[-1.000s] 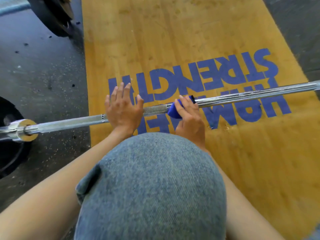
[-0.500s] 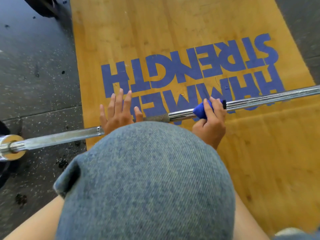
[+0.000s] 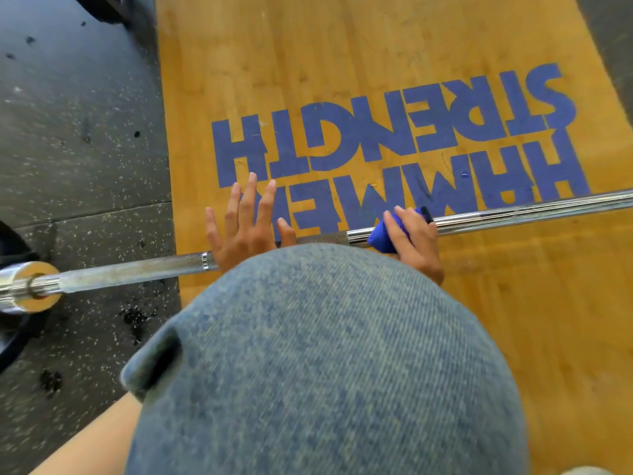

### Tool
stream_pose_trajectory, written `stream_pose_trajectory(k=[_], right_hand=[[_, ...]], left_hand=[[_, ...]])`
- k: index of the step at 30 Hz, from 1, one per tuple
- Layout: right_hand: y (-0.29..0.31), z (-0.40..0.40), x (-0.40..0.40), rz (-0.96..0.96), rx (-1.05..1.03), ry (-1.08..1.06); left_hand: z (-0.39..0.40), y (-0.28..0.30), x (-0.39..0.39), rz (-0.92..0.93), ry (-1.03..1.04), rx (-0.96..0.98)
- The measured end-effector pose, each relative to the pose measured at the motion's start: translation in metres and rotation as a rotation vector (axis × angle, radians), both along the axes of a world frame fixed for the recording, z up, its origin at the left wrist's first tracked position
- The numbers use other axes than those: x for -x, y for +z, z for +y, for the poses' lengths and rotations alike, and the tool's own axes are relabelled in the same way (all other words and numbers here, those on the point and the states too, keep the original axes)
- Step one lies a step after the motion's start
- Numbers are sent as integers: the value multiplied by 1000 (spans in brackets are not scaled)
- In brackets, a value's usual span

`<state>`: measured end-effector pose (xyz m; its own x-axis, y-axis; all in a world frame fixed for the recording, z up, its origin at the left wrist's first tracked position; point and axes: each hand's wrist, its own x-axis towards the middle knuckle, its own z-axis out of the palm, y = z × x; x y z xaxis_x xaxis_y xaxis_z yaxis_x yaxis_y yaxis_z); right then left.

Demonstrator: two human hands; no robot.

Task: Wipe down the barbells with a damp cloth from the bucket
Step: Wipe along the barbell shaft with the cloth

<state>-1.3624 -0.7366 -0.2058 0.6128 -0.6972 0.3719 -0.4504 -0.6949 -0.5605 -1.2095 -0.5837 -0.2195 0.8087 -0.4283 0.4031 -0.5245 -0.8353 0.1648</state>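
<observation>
Rightward along the long chrome steel barbell (image 3: pixel 513 214) has slid the right hand (image 3: pixel 416 240), fingers clamped round the blue damp cloth (image 3: pixel 385 236), while the left hand (image 3: pixel 248 228) rests with fingers spread; the shaft toward the frame's right edge looks unwiped.

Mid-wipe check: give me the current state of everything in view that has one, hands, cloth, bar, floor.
Left hand: fingers straight and spread, resting on the barbell.
Right hand: curled round the blue cloth on the bar.
Blue cloth: wrapped round the shaft, held.
Barbell: lying level across the platform, shiny to the right of the cloth.
Wooden platform: scuffed, blue lettering worn.
Rubber floor: dark spots near the bar's collar.
</observation>
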Motion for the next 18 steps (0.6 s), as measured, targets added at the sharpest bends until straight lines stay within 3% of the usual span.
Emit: stream_pose_trajectory(k=[5,7,11,13,16,18], right_hand=[[5,-52,0,-75,-144,-359],[8,-33,-15,-43,-121,-312],[-2,-8,-22,24,29,89],[-6,-33,-16,12,-5,18],[-2,-61,-15,-39,-90,-256],[4,-44,-35,-20,-106,-234]], left_hand=[[-9,9,-8,65,44,5],[-22,17,-8,70,12,51],[-68,22,2,147,-276,34],[-80,17,-3,234,-241,-34],[-84,10,-9,221,-194,-117],[-89,11,-14,213,-178,-119]])
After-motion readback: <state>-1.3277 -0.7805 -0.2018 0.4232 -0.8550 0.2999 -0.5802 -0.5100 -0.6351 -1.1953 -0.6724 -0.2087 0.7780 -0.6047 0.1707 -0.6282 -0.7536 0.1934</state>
